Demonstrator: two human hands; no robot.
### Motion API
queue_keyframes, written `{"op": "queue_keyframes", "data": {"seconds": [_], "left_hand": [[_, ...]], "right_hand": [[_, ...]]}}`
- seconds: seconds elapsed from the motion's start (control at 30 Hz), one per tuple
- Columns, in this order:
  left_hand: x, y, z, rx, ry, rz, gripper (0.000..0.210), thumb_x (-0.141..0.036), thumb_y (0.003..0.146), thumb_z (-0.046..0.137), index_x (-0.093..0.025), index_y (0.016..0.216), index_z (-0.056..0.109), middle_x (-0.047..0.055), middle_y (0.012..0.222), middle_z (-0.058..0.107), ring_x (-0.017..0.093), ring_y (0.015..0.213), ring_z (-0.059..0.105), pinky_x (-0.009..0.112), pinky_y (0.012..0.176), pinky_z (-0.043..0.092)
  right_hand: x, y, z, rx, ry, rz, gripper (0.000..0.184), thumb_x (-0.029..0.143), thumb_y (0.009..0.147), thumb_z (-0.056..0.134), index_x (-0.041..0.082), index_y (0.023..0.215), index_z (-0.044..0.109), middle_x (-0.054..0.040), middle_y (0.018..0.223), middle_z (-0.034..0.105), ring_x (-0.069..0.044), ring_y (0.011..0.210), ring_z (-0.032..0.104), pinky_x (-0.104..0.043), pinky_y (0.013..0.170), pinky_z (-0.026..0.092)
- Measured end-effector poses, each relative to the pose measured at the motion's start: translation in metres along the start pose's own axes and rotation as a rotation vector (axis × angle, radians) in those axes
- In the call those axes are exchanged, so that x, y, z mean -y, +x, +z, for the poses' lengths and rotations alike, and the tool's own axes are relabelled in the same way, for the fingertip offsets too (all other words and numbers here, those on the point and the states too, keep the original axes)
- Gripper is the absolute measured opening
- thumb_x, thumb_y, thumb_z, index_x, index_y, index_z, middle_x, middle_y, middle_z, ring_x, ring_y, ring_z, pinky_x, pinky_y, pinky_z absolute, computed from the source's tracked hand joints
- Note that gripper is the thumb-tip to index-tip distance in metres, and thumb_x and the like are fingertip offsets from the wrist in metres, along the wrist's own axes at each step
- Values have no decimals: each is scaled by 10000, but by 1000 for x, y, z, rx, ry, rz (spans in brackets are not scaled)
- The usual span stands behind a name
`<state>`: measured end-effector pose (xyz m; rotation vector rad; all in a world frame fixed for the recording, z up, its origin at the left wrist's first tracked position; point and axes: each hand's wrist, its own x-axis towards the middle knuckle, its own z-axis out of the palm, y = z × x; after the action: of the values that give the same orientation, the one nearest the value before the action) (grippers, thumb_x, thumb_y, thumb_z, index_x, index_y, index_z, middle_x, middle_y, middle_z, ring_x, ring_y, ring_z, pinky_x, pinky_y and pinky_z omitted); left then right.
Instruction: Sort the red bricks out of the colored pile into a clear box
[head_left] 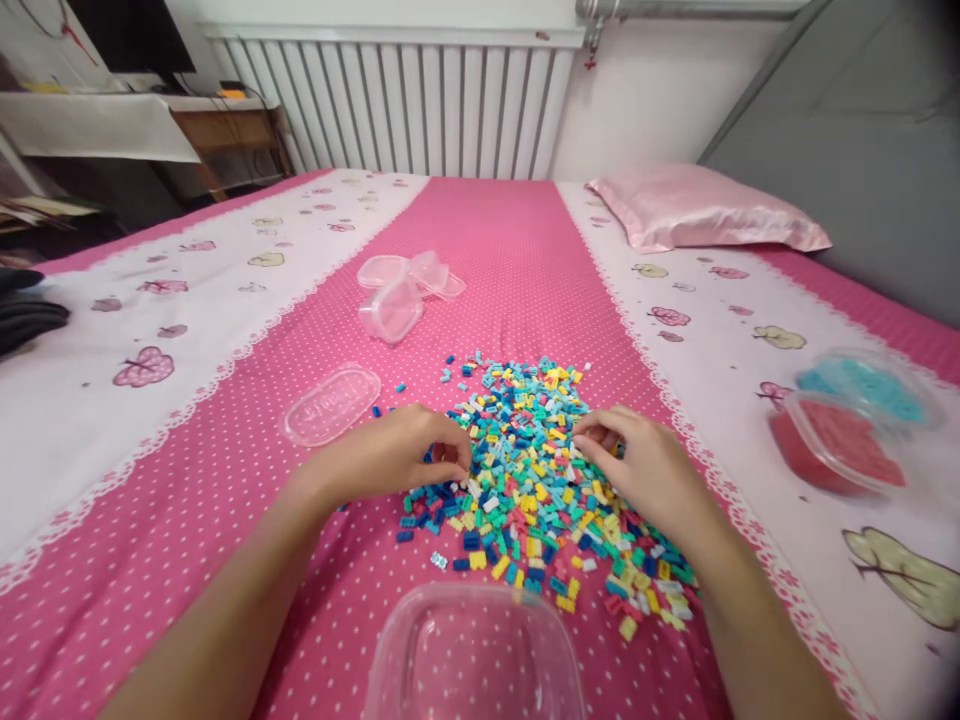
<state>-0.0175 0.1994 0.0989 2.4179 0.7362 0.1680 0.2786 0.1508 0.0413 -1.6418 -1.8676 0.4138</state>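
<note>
A spread heap of small toy building bricks [525, 450] in blue, teal, green, yellow, red and white lies on the pink dotted bedsheet. At the left edge of the heap, my left hand [420, 450] is closed in a pinch, with thumb and fingertips low among the bricks. My right hand [637, 455] is curled in a similar pinch at the heap's right side. Whatever either pinch holds is too small or hidden to make out. Nearest to me stands a clear plastic container [386, 655], with the dotted sheet showing through it.
A clear lid [331, 404] lies left of the heap, and several clear containers and lids [394, 308] sit farther back. On the right are a tub of red bricks [836, 445] and a tub of light-blue bricks [870, 388]. A pink pillow [709, 205] lies behind.
</note>
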Motion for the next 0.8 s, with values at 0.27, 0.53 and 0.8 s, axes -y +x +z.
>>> {"op": "queue_keyframes", "data": {"seconds": [0.27, 0.53, 0.8], "left_hand": [[27, -8, -4, -263, 312, -210, 186, -196, 942, 537, -207, 961, 722, 27, 892, 742, 166, 793, 664, 270, 716, 458], [27, 4, 13, -316, 413, -220, 224, -202, 1009, 498, -174, 1085, 707, 95, 1030, 733, 244, 1014, 638, 387, 916, 470], [41, -5, 6, -305, 462, -317, 230, -240, 1014, 517, -160, 1019, 732, 102, 936, 740, 245, 930, 667, 374, 855, 471]], "right_hand": [[0, 2, -3, 37, 23, 42, 379, 473, 943, 518, 230, 692, 665, -34, 706, 635, -203, 659, 583, -324, 614, 418], [24, -2, 9, -60, 129, 29, 314, 431, 959, 526, 229, 745, 634, -26, 758, 645, -199, 695, 587, -311, 643, 418], [24, -3, 14, -95, 184, 64, 285, 432, 960, 543, 223, 813, 668, -39, 825, 675, -219, 796, 632, -326, 730, 451]]}}
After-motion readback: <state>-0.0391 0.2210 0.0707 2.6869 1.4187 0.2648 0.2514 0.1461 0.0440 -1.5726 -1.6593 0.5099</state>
